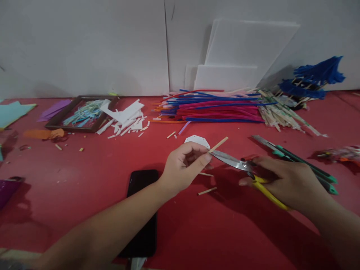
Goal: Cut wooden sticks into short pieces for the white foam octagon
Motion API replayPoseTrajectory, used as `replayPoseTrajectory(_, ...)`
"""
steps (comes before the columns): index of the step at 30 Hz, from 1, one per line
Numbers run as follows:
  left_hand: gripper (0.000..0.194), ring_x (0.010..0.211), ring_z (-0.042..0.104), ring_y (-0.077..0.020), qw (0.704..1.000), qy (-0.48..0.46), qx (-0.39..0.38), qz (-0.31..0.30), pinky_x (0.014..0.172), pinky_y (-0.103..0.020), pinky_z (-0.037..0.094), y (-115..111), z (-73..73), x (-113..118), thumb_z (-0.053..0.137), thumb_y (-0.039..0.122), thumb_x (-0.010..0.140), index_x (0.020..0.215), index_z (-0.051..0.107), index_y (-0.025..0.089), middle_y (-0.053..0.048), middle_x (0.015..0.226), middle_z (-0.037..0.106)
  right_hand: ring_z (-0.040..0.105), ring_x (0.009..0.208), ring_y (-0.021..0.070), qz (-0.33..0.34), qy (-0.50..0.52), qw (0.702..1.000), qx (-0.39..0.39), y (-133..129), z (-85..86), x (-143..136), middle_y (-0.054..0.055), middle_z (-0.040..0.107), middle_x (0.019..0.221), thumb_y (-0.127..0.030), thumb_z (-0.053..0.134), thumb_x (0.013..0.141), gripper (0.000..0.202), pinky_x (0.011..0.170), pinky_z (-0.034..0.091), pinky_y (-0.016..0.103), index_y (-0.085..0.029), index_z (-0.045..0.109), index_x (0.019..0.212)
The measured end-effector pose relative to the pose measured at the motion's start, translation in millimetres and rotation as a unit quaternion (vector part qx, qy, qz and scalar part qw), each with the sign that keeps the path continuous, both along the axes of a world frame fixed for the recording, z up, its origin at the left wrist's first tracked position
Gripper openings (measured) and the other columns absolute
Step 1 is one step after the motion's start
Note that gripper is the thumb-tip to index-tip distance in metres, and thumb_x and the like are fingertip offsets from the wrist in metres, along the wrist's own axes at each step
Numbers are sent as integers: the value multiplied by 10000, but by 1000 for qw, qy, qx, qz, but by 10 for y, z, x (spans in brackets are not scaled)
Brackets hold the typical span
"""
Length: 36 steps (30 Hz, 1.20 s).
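My left hand pinches a thin wooden stick between thumb and forefinger, its free end pointing up and to the right. My right hand is closed round the yellow handles of a pair of scissors, whose blade tips meet the stick beside my left fingertips. Just behind my left hand lies a white polygonal card with small holes near its edge. Two short stick pieces, one of them nearer to me, rest on the red table below my hands.
A black phone lies under my left forearm. Green-handled cutters are at the right. Along the back are a framed tray of scraps, white offcuts, colourful pipe cleaners, wrapped sticks and a blue tiered model.
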<state>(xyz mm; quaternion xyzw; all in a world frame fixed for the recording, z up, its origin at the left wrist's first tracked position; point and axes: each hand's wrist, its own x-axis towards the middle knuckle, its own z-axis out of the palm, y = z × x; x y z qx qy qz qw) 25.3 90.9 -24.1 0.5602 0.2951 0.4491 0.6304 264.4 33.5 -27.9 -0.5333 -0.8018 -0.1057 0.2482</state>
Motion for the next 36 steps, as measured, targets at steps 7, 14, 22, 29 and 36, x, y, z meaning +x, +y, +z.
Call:
replayPoseTrajectory(7, 133, 653, 688, -86, 999, -35, 19, -8, 655, -189, 586, 5, -15, -5, 712, 233, 794, 854, 607, 177, 22, 737, 682, 490, 344, 115, -3, 12, 999, 36, 5, 29, -35, -21, 529, 444, -609, 470, 897, 466, 400, 330, 230, -205, 607, 708)
replayPoseTrajectory(14, 174, 625, 684, -101, 998, -38, 18, -50, 615, -216, 594, -8, -24, 2, 746, 283, 765, 782, 615, 169, -1, 754, 696, 500, 393, 110, 1, 14, 1000, 1, -30, 29, -71, -28, 527, 502, -557, 511, 892, 384, 420, 352, 224, -198, 559, 762)
replayPoseTrajectory(22, 148, 642, 677, -117, 994, 20, 69, -84, 612, -237, 559, -14, -54, -6, 739, 297, 774, 765, 667, 168, -24, 776, 699, 472, 444, 148, -28, 53, 986, -153, -76, 73, -239, 6, 532, 553, -641, 457, 849, 418, 450, 365, 271, -259, 384, 695)
replayPoseTrajectory(29, 226, 668, 656, -122, 993, 25, 76, -87, 607, -232, 534, -15, -60, 0, 748, 367, 779, 745, 663, 160, -44, 787, 695, 481, 433, 162, -70, 44, 980, -182, -125, -22, -226, 7, 534, 511, -475, 467, 832, 251, 460, 334, 269, -252, 425, 726)
replayPoseTrajectory(36, 95, 693, 645, -110, 991, 37, 107, -74, 639, -213, 515, -32, -38, 3, 699, 228, 782, 729, 652, 164, -27, 767, 684, 510, 433, 163, -62, 44, 980, -183, -149, -79, -160, 20, 592, 555, -353, 520, 757, 135, 461, 338, 259, -242, 444, 746)
